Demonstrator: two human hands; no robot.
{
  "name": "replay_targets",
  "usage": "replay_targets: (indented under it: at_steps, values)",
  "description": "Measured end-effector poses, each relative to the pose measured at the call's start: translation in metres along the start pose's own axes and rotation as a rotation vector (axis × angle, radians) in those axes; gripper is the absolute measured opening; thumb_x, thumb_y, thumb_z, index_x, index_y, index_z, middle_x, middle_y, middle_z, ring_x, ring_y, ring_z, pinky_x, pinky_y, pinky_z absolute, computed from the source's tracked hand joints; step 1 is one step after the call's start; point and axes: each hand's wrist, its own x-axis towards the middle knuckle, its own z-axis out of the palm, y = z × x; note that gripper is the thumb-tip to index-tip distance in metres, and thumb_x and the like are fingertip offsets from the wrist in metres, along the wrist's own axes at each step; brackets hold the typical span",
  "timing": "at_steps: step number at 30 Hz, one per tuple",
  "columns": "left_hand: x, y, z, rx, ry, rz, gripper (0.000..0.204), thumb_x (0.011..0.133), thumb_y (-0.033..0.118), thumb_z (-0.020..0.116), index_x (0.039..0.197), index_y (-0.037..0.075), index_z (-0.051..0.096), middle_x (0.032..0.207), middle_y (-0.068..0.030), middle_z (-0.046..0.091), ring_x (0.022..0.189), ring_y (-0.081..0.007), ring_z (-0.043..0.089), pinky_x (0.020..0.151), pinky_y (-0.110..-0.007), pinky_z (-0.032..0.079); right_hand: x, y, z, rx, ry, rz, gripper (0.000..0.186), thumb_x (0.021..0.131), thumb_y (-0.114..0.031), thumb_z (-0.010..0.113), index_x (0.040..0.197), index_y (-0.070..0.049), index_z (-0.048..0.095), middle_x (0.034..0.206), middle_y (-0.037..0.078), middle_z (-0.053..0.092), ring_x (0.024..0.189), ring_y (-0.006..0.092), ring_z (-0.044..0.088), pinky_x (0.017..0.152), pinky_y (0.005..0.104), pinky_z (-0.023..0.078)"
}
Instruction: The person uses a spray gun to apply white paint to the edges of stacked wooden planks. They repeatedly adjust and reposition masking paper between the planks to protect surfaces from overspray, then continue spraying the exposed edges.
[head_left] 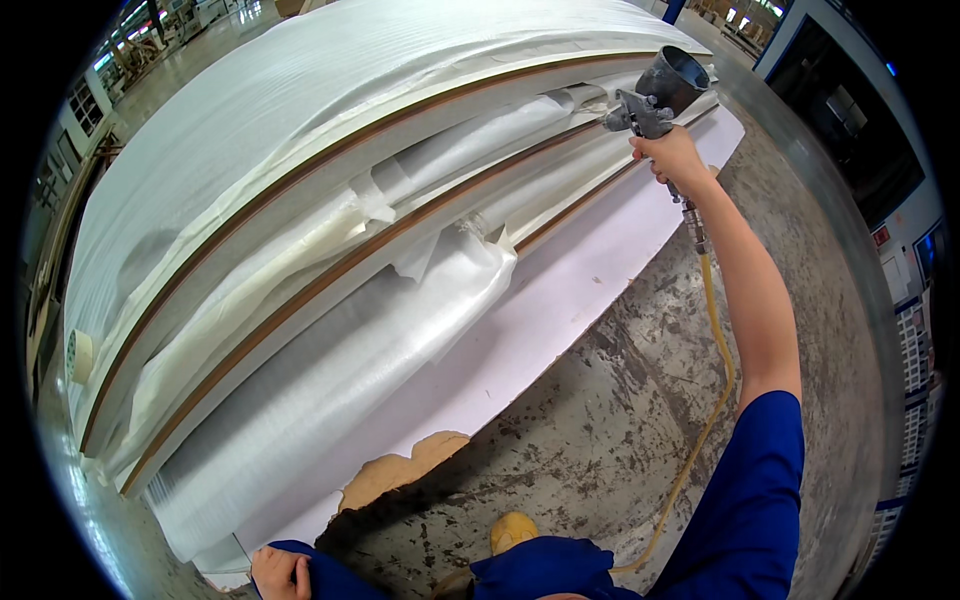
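My right hand (674,160) is wrapped round the handle of a grey spray gun (640,115), its dark cup (672,80) tilted on top. A yellow air hose (722,370) runs from the gun's handle down toward my body. The gun is above the far right end of long panels with brown edge strips (350,245). White foam sheeting and paper (380,330) cover the faces between the strips. At the lower left, my left hand (281,573) is closed in a loose fist near the sheeting's near end, with nothing visible in it.
The panels lie on a pale board (560,320) with a torn brown edge (405,470). A roll of tape (79,357) sits at the far left. Beyond is a large white-wrapped stack (230,130). My yellow shoe (513,530) stands on the stained concrete floor (620,420).
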Motion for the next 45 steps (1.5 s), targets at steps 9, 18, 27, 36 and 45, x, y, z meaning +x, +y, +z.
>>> replay_targets:
  at_steps: [9,18,27,36,45]
  values:
    - [-0.001,0.001,0.001,-0.014,0.051,0.028,0.006,0.085,0.01,0.06,0.083,0.004,0.063,0.081,-0.0158,0.06,0.076,-0.0355,0.055,0.07,-0.044,0.042,-0.016,-0.013,0.011,-0.055,-0.083,-0.005,0.017,0.082,-0.016,0.067,0.077,-0.001,0.059,0.069,0.004,0.059,0.045,0.0089,0.043,0.038,0.0267,0.035]
    - [-0.001,0.001,0.0,-0.053,0.047,0.019,0.007,0.086,0.01,0.06,0.082,0.005,0.064,0.08,-0.0148,0.061,0.075,-0.0349,0.055,0.07,-0.044,0.043,-0.029,-0.019,0.023,-0.042,-0.106,-0.001,0.018,0.081,-0.015,0.068,0.074,-0.001,0.059,0.066,0.003,0.058,0.044,0.009,0.042,0.038,0.0266,0.034]
    - [-0.001,0.003,0.0,-0.052,0.082,0.045,0.006,0.085,0.008,0.061,0.082,0.004,0.063,0.08,-0.0146,0.061,0.076,-0.0345,0.056,0.069,-0.043,0.042,-0.038,-0.023,0.034,-0.055,-0.134,-0.002,0.021,0.08,-0.016,0.069,0.07,-0.001,0.06,0.059,0.002,0.054,0.041,0.0093,0.041,0.037,0.0266,0.033]
    - [-0.001,0.002,0.0,-0.032,0.107,0.058,0.006,0.085,0.009,0.061,0.081,0.005,0.063,0.08,-0.0144,0.061,0.075,-0.0345,0.056,0.069,-0.043,0.042,-0.052,-0.033,0.042,-0.054,-0.16,-0.029,0.022,0.08,-0.017,0.069,0.07,0.0,0.06,0.055,0.002,0.052,0.04,0.0098,0.04,0.037,0.0268,0.033]
    - [-0.003,-0.001,0.002,-0.023,0.072,0.062,0.007,0.085,0.01,0.061,0.082,0.004,0.063,0.081,-0.0147,0.061,0.075,-0.0348,0.056,0.069,-0.044,0.042,-0.063,-0.038,0.047,-0.054,-0.19,-0.051,0.025,0.081,-0.019,0.068,0.067,0.0,0.06,0.052,0.002,0.048,0.04,0.0111,0.041,0.038,0.0283,0.033]
